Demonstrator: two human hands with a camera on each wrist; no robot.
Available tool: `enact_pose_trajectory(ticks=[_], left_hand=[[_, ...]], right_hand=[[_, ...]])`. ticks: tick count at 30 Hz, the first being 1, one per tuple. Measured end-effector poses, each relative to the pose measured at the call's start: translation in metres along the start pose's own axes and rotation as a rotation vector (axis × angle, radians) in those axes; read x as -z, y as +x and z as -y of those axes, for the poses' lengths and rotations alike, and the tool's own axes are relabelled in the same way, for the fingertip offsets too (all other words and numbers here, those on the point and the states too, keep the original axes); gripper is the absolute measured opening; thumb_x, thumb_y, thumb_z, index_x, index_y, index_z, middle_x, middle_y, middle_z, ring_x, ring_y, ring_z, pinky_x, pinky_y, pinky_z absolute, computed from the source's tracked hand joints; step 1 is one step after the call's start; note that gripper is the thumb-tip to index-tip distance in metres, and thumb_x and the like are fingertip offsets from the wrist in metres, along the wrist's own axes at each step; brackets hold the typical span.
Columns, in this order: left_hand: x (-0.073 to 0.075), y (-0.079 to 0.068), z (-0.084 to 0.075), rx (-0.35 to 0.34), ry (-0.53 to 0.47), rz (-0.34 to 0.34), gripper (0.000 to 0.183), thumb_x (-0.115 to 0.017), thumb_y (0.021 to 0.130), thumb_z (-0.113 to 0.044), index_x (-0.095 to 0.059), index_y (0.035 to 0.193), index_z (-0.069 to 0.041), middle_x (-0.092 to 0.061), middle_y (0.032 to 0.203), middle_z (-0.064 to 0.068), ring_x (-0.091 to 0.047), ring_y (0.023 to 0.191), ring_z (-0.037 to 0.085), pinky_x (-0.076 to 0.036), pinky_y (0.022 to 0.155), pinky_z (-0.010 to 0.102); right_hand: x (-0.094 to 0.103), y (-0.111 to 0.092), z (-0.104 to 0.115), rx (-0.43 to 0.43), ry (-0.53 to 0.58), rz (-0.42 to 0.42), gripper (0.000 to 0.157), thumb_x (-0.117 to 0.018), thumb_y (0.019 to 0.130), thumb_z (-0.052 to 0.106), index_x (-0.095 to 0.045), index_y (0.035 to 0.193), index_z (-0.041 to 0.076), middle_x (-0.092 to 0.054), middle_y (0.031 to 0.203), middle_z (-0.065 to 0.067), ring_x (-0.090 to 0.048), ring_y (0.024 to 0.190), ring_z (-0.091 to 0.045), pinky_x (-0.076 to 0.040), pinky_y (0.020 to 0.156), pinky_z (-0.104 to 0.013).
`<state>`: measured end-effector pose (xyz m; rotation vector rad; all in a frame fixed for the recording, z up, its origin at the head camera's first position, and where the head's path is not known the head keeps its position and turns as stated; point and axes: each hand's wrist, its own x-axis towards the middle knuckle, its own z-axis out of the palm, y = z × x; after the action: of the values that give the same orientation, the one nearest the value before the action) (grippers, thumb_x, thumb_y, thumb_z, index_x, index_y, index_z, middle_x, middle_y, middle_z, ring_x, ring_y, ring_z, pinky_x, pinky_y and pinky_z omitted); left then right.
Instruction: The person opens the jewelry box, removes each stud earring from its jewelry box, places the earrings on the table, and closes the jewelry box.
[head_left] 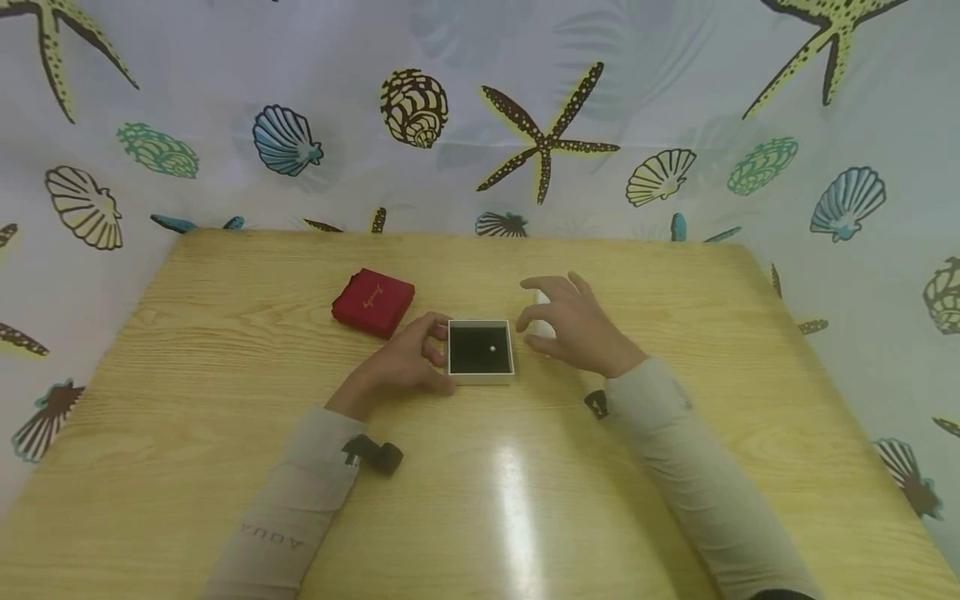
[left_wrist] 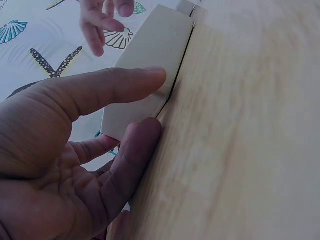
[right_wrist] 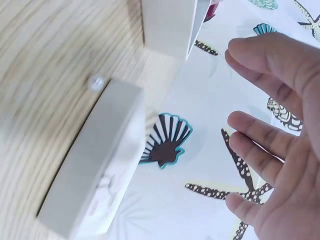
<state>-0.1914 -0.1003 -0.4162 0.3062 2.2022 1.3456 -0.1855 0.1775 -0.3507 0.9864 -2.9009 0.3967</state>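
Note:
A small open white box (head_left: 482, 379) with a black lining stands on the table, a tiny round pearl-like bead (head_left: 492, 348) on the lining. My left hand (head_left: 408, 354) holds the box at its left end; in the left wrist view the thumb (left_wrist: 135, 85) lies along its white side. My right hand (head_left: 577, 325) is held over a white box-like piece (head_left: 542, 321), partly hidden beneath it. In the right wrist view that piece (right_wrist: 95, 160) lies on the table, the fingers (right_wrist: 250, 175) spread apart from it. A small clear bead (right_wrist: 96, 83) sits by its corner.
A red pouch-like piece (head_left: 373, 302) with gold lettering lies behind my left hand. Beyond the wooden table's (head_left: 262, 267) far edge hangs a pale cloth (head_left: 465, 50) printed with shells and starfish. Dark devices are strapped at both wrists.

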Motion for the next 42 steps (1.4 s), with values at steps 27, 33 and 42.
enact_pose_trajectory(ticks=[27, 33, 42], left_hand=[[-0.007, 0.002, 0.006, -0.028, 0.010, -0.016, 0.093, -0.090, 0.069, -0.011, -0.038, 0.146, -0.019, -0.050, 0.136, 0.008, -0.061, 0.109, 0.024, -0.051, 0.091, 0.033], [-0.007, 0.002, 0.008, -0.040, 0.030, -0.022, 0.093, -0.090, 0.069, -0.011, -0.038, 0.146, -0.019, -0.050, 0.135, 0.009, -0.061, 0.109, 0.024, -0.052, 0.091, 0.033], [-0.007, 0.002, 0.013, -0.051, 0.037, -0.028, 0.092, -0.090, 0.069, -0.013, -0.039, 0.145, -0.020, -0.051, 0.134, 0.008, -0.061, 0.108, 0.024, -0.052, 0.090, 0.033]], right_hand=[[-0.033, 0.016, 0.028, -0.045, -0.076, 0.052, 0.004, -0.078, 0.086, 0.021, -0.076, 0.089, 0.020, -0.052, 0.148, -0.012, -0.043, 0.142, -0.033, -0.019, 0.120, -0.067], [-0.038, 0.019, 0.030, -0.047, -0.105, 0.048, 0.008, -0.079, 0.084, 0.021, -0.078, 0.092, 0.020, -0.053, 0.148, -0.011, -0.044, 0.141, -0.032, -0.020, 0.120, -0.066], [-0.046, 0.021, 0.031, -0.053, -0.128, 0.062, 0.009, -0.078, 0.086, 0.022, -0.077, 0.094, 0.021, -0.053, 0.147, -0.010, -0.044, 0.141, -0.031, -0.020, 0.120, -0.065]])
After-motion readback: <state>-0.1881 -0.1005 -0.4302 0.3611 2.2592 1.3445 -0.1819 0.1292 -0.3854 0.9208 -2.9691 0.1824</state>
